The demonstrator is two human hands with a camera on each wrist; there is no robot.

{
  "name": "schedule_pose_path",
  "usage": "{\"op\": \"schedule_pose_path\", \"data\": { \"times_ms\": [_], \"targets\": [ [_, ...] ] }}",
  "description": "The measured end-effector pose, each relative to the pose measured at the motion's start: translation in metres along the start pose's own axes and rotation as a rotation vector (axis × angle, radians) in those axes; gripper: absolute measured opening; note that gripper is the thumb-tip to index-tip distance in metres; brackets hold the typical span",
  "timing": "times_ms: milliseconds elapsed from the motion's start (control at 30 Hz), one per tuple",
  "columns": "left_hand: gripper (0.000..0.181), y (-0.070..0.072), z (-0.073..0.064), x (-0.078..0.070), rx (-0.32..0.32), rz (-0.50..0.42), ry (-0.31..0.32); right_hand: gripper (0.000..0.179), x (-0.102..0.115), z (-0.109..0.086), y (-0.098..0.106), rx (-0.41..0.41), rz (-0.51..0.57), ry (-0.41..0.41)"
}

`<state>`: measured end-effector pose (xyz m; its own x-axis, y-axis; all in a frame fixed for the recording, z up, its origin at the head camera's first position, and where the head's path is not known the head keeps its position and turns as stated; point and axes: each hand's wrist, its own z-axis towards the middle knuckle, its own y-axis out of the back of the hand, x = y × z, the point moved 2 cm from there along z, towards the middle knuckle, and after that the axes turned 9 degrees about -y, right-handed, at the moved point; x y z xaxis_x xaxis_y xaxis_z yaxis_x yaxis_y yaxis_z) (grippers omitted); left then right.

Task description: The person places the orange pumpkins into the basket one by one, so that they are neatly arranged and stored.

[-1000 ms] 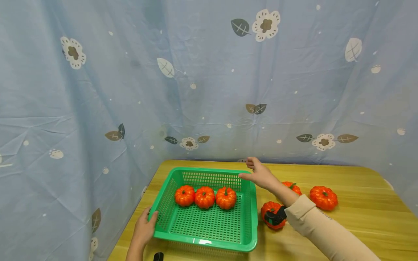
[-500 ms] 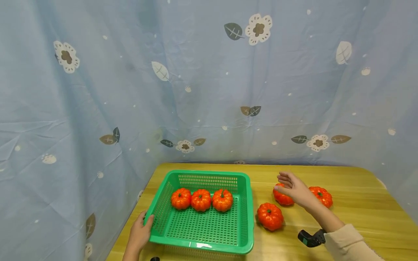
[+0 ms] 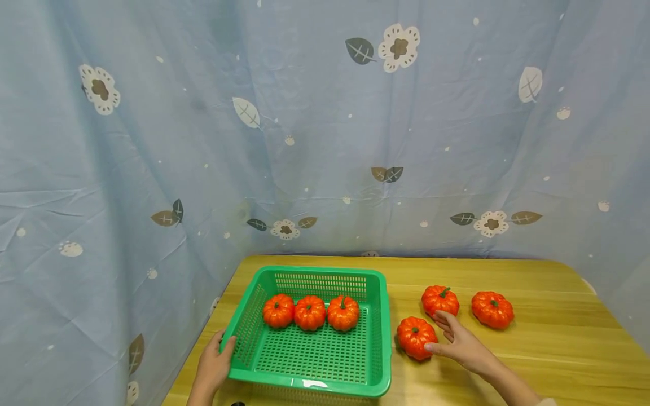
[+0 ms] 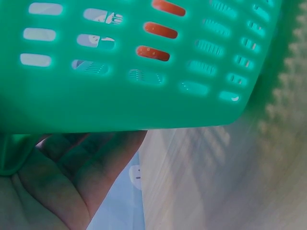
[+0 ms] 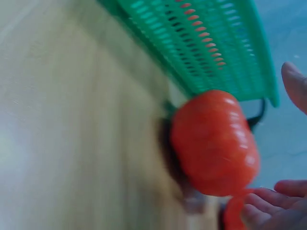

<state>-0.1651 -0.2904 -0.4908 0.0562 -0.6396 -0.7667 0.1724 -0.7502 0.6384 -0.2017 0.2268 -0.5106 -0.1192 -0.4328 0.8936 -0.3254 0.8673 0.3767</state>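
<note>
The left hand (image 3: pixel 210 362) gripped the basket (image 3: pixel 315 356) at its left rim, fingertips partly hidden. The right hand (image 3: pixel 461 345), thumb and fingers apart, was at the pumpkin (image 3: pixel 414 338) just beside the basket; contact was unclear. The bottom edge cut off a black object (image 3: pixel 237 404).

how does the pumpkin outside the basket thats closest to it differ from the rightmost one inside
The outside pumpkin sits on the wooden table; the inside pumpkin is in the green basket. The outside pumpkin shows a short stem stub, the inside pumpkin a longer stem. The outside pumpkin is beside the right hand; the inside pumpkin is beside another pumpkin. Both are orange-red, shiny and ribbed.
</note>
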Motion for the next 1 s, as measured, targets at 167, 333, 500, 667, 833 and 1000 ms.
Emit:
{"op": "schedule_pose_path", "data": {
  "times_ms": [167, 333, 500, 667, 833, 1000],
  "targets": [
    [0.048, -0.001, -0.002, 0.001, -0.01, -0.004, 0.004, 0.096, -0.008, 0.004, -0.017, -0.033, 0.033, 0.019],
    [0.048, -0.001, -0.002, 0.001, -0.009, 0.004, 0.006, 0.101, -0.014, 0.009, -0.028, -0.075, 0.053, 0.016],
    [0.048, 0.0, -0.001, 0.002, -0.004, 0.012, 0.011, 0.103, -0.021, 0.014, -0.034, -0.113, 0.035, -0.002],
    [0.049, 0.0, 0.0, 0.002, 0.007, 0.007, 0.018, 0.102, -0.028, 0.017, -0.038, -0.139, 0.021, -0.013],
    [0.047, 0.0, 0.001, 0.001, 0.0, 0.007, 0.014, 0.1, -0.032, 0.02, -0.042, -0.188, -0.003, 0.003],
    [0.049, 0.0, 0.002, 0.001, -0.004, 0.009, 0.01, 0.095, -0.033, 0.021, -0.044, -0.224, -0.009, 0.015]
  ]
}}
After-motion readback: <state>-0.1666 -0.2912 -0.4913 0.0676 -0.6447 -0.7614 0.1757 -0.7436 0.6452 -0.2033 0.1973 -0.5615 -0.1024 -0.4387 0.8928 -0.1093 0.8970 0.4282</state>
